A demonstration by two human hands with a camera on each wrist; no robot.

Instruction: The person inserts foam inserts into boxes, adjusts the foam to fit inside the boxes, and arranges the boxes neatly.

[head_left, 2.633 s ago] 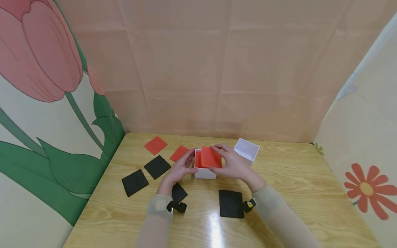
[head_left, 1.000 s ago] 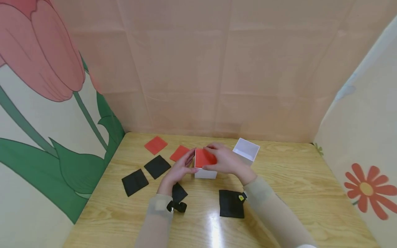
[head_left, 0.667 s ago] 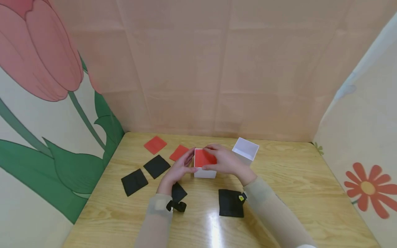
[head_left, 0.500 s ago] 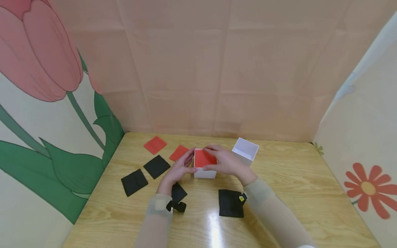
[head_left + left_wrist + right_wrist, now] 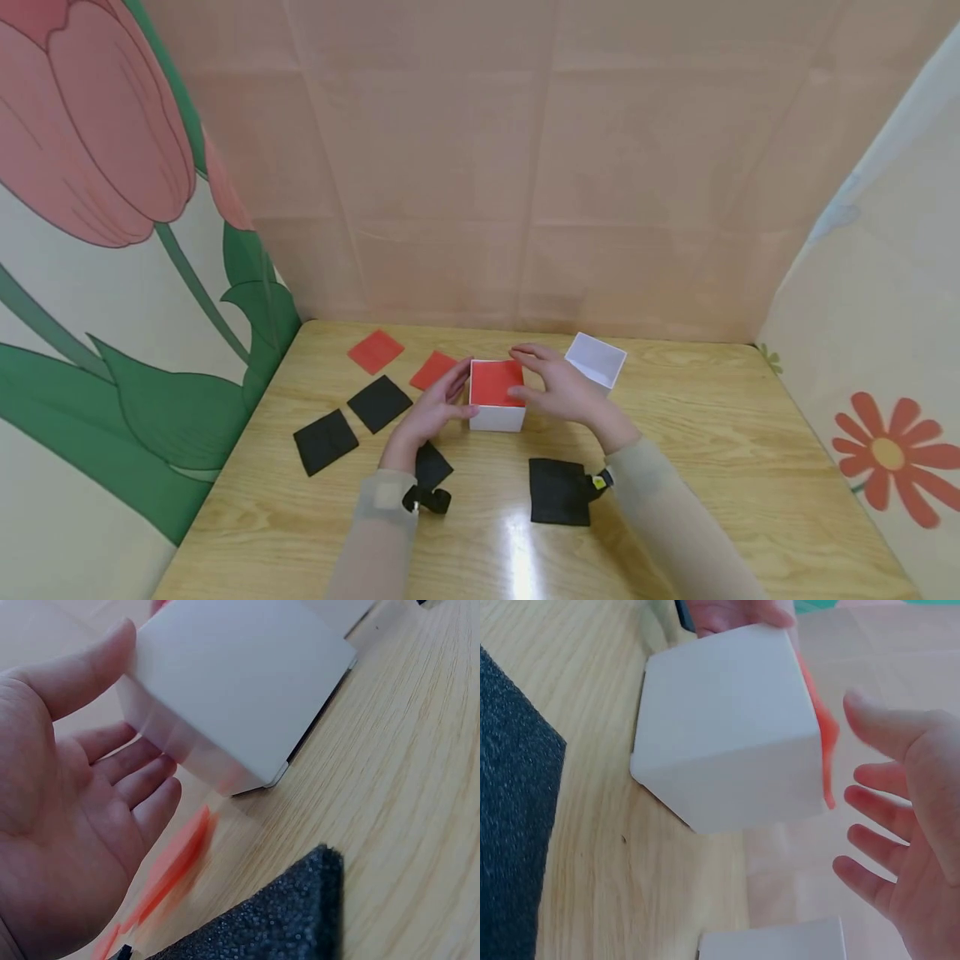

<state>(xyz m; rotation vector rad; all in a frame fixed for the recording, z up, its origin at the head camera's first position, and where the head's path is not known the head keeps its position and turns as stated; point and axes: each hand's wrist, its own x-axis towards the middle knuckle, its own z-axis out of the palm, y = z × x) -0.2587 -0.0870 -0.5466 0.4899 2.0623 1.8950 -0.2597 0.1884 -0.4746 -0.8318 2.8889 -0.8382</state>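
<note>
R hand (image 5: 566, 392) shifted rt., red sq. (image 5: 493, 383) beside

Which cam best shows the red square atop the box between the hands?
Head: it looks down on the red square, showing most of its face atop the white box. Right wrist catches only its edge, poking past the box. Left wrist: at most a red sliver at the picture's top, too small to identify.

From above, the head view faces the far edge of the counter (image 5: 712, 417); low, close wrist views share the red-topped white box (image 5: 496, 419).
</note>
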